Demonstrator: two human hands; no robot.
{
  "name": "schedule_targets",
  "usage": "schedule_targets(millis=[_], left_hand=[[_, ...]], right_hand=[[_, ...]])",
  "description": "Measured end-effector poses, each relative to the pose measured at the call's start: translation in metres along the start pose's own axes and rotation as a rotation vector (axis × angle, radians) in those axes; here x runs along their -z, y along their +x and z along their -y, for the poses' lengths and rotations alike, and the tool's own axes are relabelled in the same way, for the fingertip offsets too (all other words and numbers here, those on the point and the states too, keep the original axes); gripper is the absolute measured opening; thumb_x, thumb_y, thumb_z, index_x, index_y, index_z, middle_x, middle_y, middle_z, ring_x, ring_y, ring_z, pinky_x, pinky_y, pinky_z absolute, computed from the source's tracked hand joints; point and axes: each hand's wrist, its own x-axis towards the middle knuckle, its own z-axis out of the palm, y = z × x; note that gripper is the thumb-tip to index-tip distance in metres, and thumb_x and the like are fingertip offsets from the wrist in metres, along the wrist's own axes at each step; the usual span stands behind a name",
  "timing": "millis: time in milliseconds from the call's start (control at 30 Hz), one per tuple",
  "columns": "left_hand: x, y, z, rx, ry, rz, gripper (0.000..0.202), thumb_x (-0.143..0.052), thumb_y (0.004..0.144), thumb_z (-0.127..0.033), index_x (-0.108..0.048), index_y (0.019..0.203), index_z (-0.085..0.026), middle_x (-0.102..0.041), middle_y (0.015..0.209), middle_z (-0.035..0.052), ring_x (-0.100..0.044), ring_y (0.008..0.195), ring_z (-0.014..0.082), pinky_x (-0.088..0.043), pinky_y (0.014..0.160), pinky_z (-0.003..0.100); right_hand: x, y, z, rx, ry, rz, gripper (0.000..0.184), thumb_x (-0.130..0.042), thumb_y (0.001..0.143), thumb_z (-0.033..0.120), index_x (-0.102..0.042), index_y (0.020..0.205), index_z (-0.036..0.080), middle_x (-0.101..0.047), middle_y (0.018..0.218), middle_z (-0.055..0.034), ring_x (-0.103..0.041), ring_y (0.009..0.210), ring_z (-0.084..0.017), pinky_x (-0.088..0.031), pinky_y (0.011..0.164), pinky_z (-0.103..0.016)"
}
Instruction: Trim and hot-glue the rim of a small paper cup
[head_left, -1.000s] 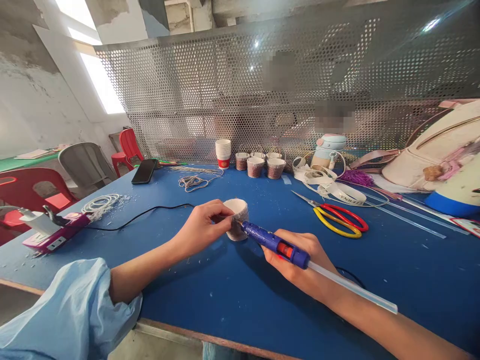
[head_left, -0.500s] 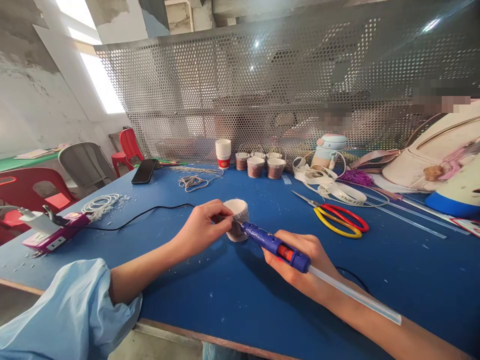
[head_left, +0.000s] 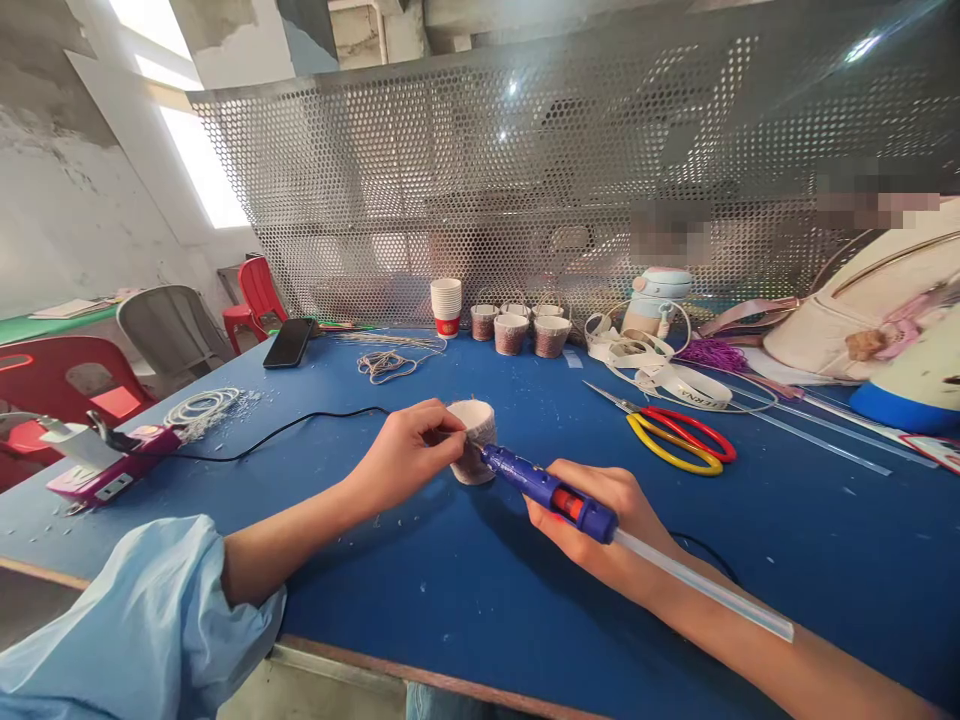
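A small cup [head_left: 475, 468] with a white rim and a rough, cord-like outer surface stands on the blue table in front of me. My left hand [head_left: 420, 440] is at its left side, thumb and forefinger pinched together against the wall; what lies between the fingertips is too small to make out. In my right hand [head_left: 600, 510] is a blue hot glue gun [head_left: 517, 470], gripped from beneath. Its nozzle points left and meets the cup's side close to my left fingertips. A clear glue stick [head_left: 705, 585] sticks out of its rear, above my right forearm.
At the back are stacked paper cups [head_left: 447, 305], several small baskets [head_left: 511, 334], twine [head_left: 388, 366] and a phone [head_left: 289, 343]. Scissors [head_left: 675, 440], white ribbon [head_left: 690, 385] and glue sticks [head_left: 825, 435] lie right. A black cable runs from the power strip [head_left: 112, 475] at left.
Both hands keep their places at the cup. The rear end of the glue gun and its glue stick have shifted very slightly left.
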Motion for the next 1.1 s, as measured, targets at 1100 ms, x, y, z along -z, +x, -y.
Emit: schedule_targets(millis=[1100], left_hand=[[-0.002,-0.006,-0.005,-0.198,0.294,0.078,0.014,-0.052,0.065,-0.011,-0.041,0.064,-0.02,-0.044,0.064,-0.0044,-0.036,0.057,0.0093,-0.033,0.055,0.022]], right_hand=[[0.0,0.003,-0.004,-0.061,0.036,-0.092,0.025,-0.053,0.085,0.026,-0.047,0.06,0.022,-0.039,0.054,0.005,-0.035,0.047,-0.01,-0.034,0.051,-0.026]])
